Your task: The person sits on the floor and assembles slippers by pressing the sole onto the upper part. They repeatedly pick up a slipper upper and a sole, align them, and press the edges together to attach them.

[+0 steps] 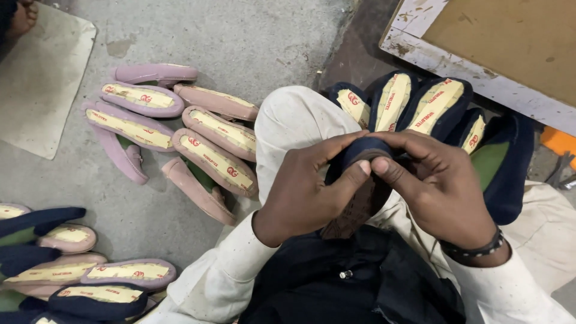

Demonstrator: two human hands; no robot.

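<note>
Both the left hand (306,192) and right hand (441,186) pinch the navy shoe (360,180) between them at its soft, light-looking upper rim, which probably bends easily.

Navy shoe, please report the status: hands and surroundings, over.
Left hand and right hand both grip the navy shoe, thumbs pressed at its edge. Sole faces up, over the lap. Navy shoes lie beyond, pink shoes on the floor, left.

Your left hand (306,192) and right hand (435,186) pinch navy shoe (360,180) between them, thumbs meeting at its rim, sole facing up. Navy shoes (420,105) stacked just beyond. Pink shoes (180,126) lie on floor (252,36), left.
</note>
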